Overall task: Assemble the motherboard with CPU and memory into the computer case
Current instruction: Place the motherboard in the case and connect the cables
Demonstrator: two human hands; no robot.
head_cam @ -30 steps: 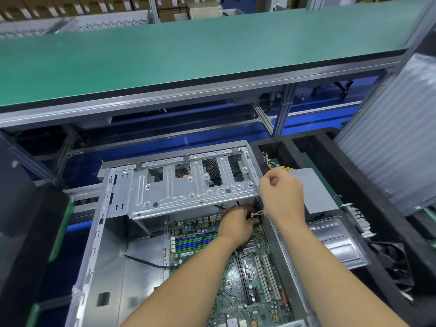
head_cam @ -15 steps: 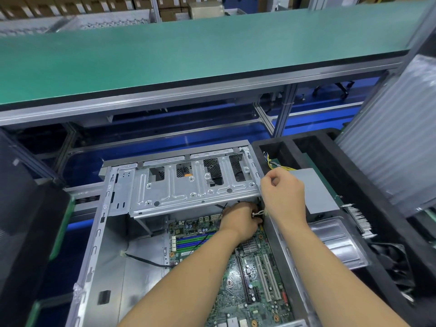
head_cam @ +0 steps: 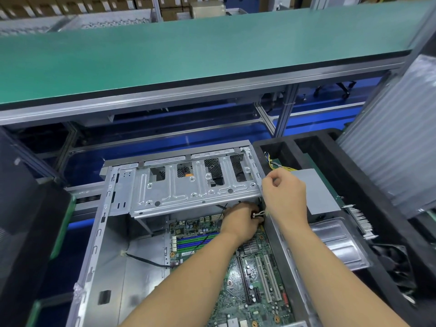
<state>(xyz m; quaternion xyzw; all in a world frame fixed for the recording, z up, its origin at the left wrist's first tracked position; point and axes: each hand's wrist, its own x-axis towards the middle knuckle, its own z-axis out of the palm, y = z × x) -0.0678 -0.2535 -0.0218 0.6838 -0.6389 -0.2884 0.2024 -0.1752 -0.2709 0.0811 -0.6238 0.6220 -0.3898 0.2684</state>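
The open metal computer case (head_cam: pixel 106 232) lies on its side with its drive cage (head_cam: pixel 188 192) at the far end. Inside lies the green motherboard (head_cam: pixel 254 279), with blue and green memory slots (head_cam: pixel 195 241) and a small heatsink (head_cam: pixel 250 246). My left hand (head_cam: pixel 240 223) reaches under the cage at the board's far right corner and pinches a thin white cable (head_cam: pixel 259 214). My right hand (head_cam: pixel 283 197) is curled in a fist over the case's right wall, and the white cable runs up under its palm. The fingertips of both hands are hidden.
A black cable (head_cam: pixel 146 260) crosses the case floor to the board's left edge. To the right, a black foam tray (head_cam: pixel 354 185) holds a grey power supply (head_cam: pixel 318 192) with yellow wires (head_cam: pixel 276 164), a metal panel (head_cam: pixel 337 241) and a fan (head_cam: pixel 396 267). A green shelf (head_cam: pixel 188 55) runs overhead.
My left hand has pushed slightly deeper under the drive cage. My right hand stays at the case's right wall.
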